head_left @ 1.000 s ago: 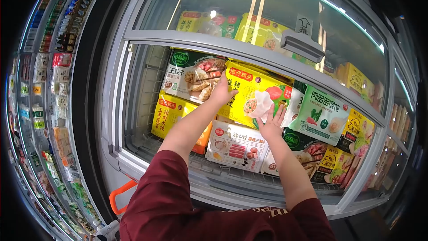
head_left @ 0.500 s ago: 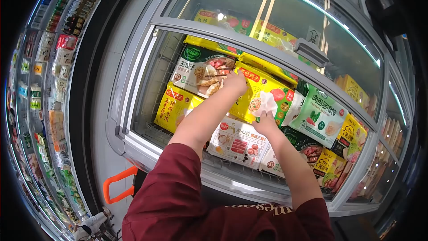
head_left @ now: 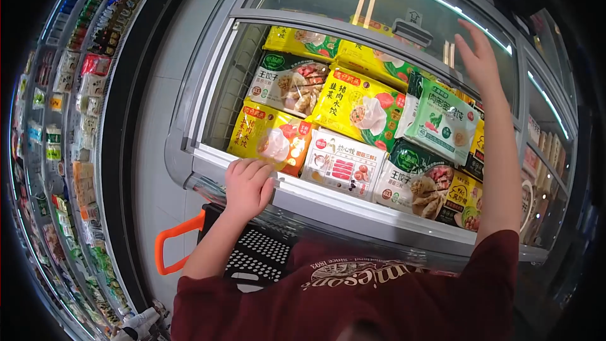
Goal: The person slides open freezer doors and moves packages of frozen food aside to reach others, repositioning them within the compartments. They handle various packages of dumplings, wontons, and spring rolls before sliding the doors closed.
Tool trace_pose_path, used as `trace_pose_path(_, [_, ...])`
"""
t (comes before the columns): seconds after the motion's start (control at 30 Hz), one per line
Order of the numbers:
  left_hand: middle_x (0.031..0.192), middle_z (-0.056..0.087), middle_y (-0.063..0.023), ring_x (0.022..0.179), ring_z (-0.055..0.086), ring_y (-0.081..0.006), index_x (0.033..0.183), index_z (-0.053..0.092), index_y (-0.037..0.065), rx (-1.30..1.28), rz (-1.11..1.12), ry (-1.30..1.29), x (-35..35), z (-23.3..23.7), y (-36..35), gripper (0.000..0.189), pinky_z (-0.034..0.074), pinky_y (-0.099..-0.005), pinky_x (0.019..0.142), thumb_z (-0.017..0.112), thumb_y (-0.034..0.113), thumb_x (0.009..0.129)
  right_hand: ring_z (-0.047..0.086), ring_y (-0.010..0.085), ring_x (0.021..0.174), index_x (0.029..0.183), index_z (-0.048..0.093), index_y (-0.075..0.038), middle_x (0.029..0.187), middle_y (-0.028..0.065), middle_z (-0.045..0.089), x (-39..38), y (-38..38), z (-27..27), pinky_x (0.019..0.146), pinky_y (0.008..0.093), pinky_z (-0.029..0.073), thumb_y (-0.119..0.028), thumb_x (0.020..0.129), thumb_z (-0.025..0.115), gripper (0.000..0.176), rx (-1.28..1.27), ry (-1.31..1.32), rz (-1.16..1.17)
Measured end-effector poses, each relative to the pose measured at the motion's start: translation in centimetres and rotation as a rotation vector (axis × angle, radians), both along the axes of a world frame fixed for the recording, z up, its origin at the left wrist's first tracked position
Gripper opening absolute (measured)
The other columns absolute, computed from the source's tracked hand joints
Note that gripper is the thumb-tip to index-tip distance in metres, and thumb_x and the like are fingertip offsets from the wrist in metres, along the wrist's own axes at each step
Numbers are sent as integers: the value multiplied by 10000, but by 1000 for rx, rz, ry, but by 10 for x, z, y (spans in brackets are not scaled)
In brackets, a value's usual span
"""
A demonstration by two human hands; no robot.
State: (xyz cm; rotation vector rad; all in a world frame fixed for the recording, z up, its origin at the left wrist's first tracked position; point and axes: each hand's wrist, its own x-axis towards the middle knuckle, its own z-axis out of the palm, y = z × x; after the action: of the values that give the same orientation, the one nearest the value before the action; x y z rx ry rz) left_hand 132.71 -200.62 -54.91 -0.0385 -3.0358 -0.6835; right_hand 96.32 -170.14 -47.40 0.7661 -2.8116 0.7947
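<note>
My left hand [head_left: 248, 189] rests at the front rim [head_left: 297, 191] of a chest freezer, its fingers bent over the edge. Just beyond it lies a yellow and orange dumpling bag [head_left: 270, 137]. My right hand [head_left: 478, 57] is raised over the glass with thumb and fingers apart, holding nothing; it is right of the grey lid handle [head_left: 412, 33] and apart from it. In the open bay are a yellow dumpling bag [head_left: 358, 106], a dark green and white dumpling bag [head_left: 290, 84], a white dumpling bag [head_left: 344, 163] and a pale green wonton bag [head_left: 444, 115].
A black shopping basket [head_left: 255, 256] with an orange handle [head_left: 165, 249] is below the freezer's front. Stocked shelves [head_left: 79, 151] line the left side, across a grey floor [head_left: 163, 107]. Another green and white dumpling bag [head_left: 413, 180] lies at the bay's front right.
Both hands have left the yellow bag in the middle, which now lies flatter. My left hand has come back to the front rim; my right hand has risen to the right. The view has shifted.
</note>
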Motion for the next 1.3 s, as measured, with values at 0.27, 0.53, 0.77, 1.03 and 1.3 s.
trace_pose_path(0.27, [824,594,-47,847,526,-238,803,606,84,-35,122,97,-5,-4,15,145,362,-374,773,551,179,709,335,306,1225,1297,367,-169,1322,141,362,-12,85,-51,957,396,334,-310,823,510,515,428,-184,88])
trace_pose_path(0.53, [808,597,-46,828,541,-231,809,609,86,-37,99,-12,-10,-6,23,154,364,-360,771,554,183,703,239,347,1265,1354,229,-273,1383,146,242,4,174,-75,985,458,268,-346,841,454,564,727,91,-55])
trace_pose_path(0.77, [818,600,-134,737,587,-246,901,589,4,576,-342,-521,-116,-21,154,159,462,-333,667,509,101,804,216,334,1275,1356,209,-289,1393,143,211,12,149,-59,973,507,253,-376,839,453,579,842,51,-136])
trace_pose_path(1.03, [847,571,-177,821,581,-333,1077,478,-28,381,126,-1026,-180,-250,337,502,498,-362,671,638,232,678,407,353,1091,1141,486,-65,1169,195,414,182,172,-113,930,393,335,-59,723,543,422,-12,-308,-280])
trace_pose_path(1.3, [1040,490,-237,944,518,-382,1143,334,-10,607,588,-1043,-135,-213,329,636,446,-423,818,665,185,636,562,219,855,1046,512,-2,976,126,575,219,296,-303,737,322,440,-281,670,673,494,133,-1094,-1222])
